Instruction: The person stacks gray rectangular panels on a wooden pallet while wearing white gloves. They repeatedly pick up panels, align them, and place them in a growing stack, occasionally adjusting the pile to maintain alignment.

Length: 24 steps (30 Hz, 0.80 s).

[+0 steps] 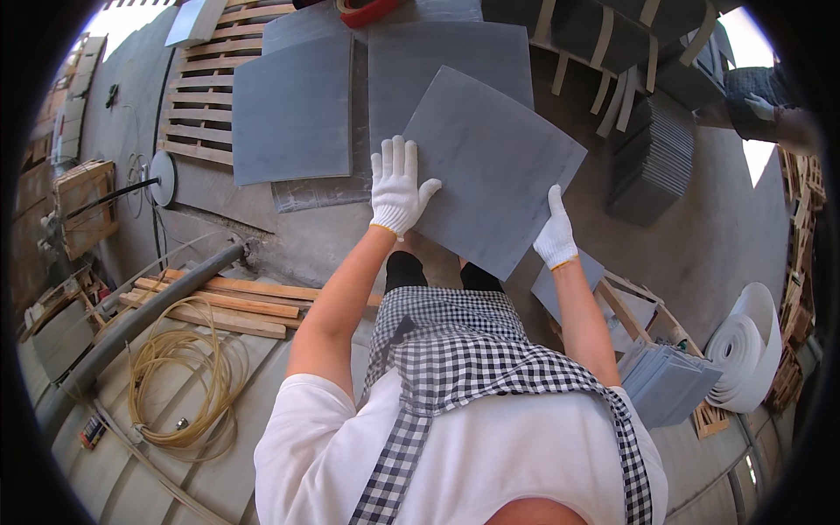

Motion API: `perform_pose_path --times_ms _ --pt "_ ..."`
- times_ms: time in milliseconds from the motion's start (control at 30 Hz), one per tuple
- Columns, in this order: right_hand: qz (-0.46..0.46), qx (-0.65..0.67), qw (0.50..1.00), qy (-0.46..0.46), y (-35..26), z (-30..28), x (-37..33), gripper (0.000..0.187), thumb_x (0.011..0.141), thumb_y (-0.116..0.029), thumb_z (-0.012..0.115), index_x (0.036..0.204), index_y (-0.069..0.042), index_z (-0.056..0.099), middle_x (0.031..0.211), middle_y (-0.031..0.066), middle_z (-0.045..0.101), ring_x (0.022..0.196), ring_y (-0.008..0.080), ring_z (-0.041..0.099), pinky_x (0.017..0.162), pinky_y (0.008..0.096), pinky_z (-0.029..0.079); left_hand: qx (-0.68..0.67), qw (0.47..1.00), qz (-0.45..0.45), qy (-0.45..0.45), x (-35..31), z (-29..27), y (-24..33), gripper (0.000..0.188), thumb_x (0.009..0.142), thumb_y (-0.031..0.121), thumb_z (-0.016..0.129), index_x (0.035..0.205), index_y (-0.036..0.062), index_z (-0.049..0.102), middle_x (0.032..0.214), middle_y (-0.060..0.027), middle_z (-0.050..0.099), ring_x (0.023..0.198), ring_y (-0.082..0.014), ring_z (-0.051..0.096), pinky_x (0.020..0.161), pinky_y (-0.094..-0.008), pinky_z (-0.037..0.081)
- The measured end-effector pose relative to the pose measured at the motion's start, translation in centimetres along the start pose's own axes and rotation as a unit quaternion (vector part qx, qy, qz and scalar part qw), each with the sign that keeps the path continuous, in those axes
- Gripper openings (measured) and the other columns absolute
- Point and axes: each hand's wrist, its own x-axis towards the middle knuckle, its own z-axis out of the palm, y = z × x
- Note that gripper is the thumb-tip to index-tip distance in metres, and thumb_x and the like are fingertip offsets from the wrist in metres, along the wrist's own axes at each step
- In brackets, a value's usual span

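A square grey stone slab (pixel 499 171) lies turned at an angle in front of me, over other slabs. My left hand (pixel 399 185), in a white knitted glove, rests at its left edge with fingers stretched out and thumb apart. On the slab's right edge, my gloved right hand (pixel 556 231) grips with the thumb on top; its other fingers are mostly hidden. Beneath and behind is another grey slab (pixel 455 52). To its left sits a separate grey slab (pixel 293 109).
Wooden pallet slats (pixel 201 92) lie at the far left. Stacked slabs (pixel 652 162) stand right, near another person's gloved hand (pixel 759 107). Coiled hose (pixel 179 381), timber strips (pixel 227 302) and a metal pipe (pixel 131 337) are near left; a white foam roll (pixel 739 354) stands near right.
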Motion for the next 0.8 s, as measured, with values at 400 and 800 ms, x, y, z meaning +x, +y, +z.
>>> perform_pose_path --times_ms 400,800 --pt "-0.03 0.041 0.998 -0.046 -0.9 0.4 -0.7 0.07 0.102 -0.06 0.045 0.144 -0.004 0.046 0.144 0.0133 0.052 0.133 0.029 0.049 0.112 0.0439 0.042 -0.011 0.967 0.233 0.105 16.3 1.9 10.0 0.074 0.091 0.053 0.059 0.14 -0.0013 0.048 0.146 -0.0216 0.046 0.139 -0.0407 0.037 0.113 -0.0557 0.03" --pt "-0.004 0.086 0.989 -0.116 -1.1 -2.5 -0.1 0.093 0.095 -0.077 0.033 0.149 -0.001 0.039 0.143 0.0137 0.053 0.132 0.0288 0.05 0.112 0.042 0.04 -0.103 0.869 0.45 -0.177 -3.1 1.4 13.2 0.081 0.083 0.053 0.065 0.143 0.0025 0.047 0.149 -0.0152 0.046 0.143 -0.0325 0.037 0.118 -0.0498 0.029"
